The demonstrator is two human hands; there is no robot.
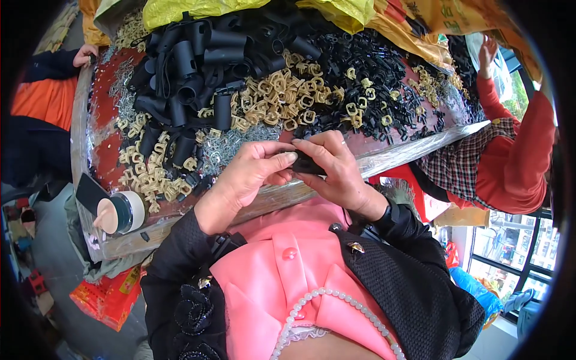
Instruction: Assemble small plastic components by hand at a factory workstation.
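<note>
Close to the table's front edge, both my hands meet on a small black part (308, 163); its exact kind is mostly hidden by my fingers. My left hand (251, 175) pinches its left end between thumb and fingers. From the other side, my right hand (337, 171) wraps round it. Just beyond lie a heap of tan plastic clips (282, 96) and a pile of small metal pieces (231, 147). Black tube-shaped parts (185, 60) are heaped farther back on the left. Small black plastic pieces (378, 72) spread to the right.
A phone (90, 193) and a cup (124, 211) stand at the table's left corner. The wrapped table rim (414, 147) runs before me. One co-worker's hand (86, 55) rests at the left edge; a person in red sleeves (519, 162) is at the right. Yellow bags (198, 9) lie behind.
</note>
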